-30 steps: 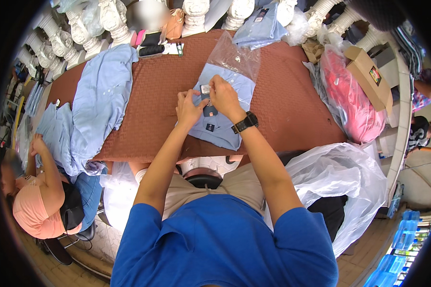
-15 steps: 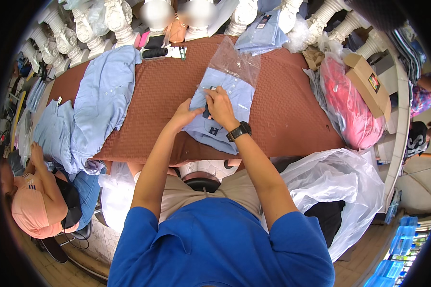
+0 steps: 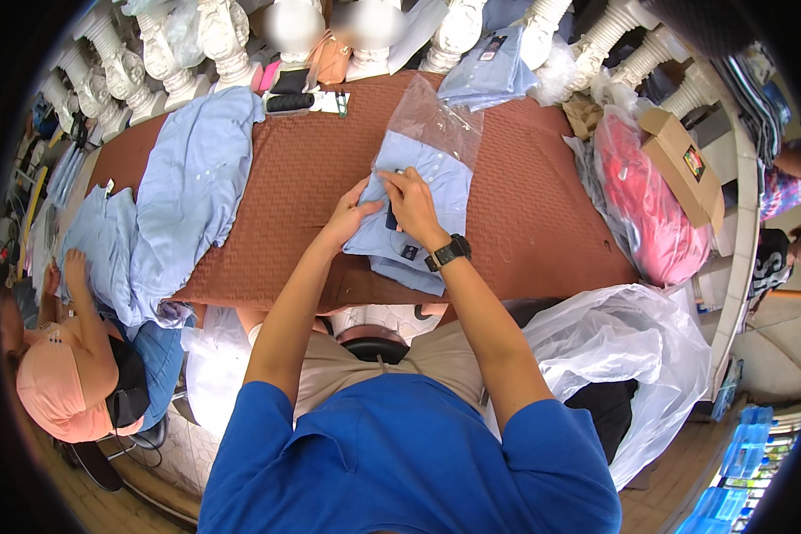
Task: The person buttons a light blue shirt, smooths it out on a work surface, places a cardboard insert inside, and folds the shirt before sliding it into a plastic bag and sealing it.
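A folded light blue shirt lies in front of me with a clear plastic bag around it; the bag's far end extends past the collar. My left hand grips the left edge of the shirt, its thumb on top. Right beside it, my right hand is closed with the fingertips pinched on a dark hang tag, which the hand partly covers. A second small dark label shows near the shirt's lower edge. A black watch is on my right wrist.
The table has a brown cloth. Unfolded blue shirts lie left, where a co-worker sits. Dark thread and bagged shirts lie at the far edge. Right are a pink bagged bundle, a cardboard box and a large plastic bag.
My right hand has shifted slightly, and the shirt's lower part has moved a little under it. At the left, the co-worker's arm has reached up toward the blue shirts.
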`<state>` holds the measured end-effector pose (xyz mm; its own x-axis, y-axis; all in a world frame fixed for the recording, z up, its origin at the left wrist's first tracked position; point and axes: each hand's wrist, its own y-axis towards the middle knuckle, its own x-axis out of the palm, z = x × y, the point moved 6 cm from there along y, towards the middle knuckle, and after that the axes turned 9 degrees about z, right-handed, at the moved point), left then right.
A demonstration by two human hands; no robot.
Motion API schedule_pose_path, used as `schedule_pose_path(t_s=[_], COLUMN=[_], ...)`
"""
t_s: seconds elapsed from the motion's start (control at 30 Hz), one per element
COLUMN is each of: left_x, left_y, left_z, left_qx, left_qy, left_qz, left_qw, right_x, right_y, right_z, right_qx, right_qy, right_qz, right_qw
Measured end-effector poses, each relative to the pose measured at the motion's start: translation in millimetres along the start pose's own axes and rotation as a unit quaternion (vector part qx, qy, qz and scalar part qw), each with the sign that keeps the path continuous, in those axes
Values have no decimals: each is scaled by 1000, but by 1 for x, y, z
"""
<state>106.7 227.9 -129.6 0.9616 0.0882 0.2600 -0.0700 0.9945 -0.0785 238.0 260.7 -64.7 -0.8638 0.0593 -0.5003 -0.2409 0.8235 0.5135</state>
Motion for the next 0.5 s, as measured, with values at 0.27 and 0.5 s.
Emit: schedule_pose_path(t_s=[0.27, 0.5], left_x=[-12, -30], left_y=[36, -3], left_z=[-13, 3], left_qx=[49, -193], left_qy=[61, 204], left_qz=[91, 37], left_qw=[993, 959], right_x=[5, -59], right_y=[-10, -26], right_z=[-20, -2], right_qx=[-95, -57], right_qy=[-37, -87], right_qz=[21, 63], right_qw=[995, 993])
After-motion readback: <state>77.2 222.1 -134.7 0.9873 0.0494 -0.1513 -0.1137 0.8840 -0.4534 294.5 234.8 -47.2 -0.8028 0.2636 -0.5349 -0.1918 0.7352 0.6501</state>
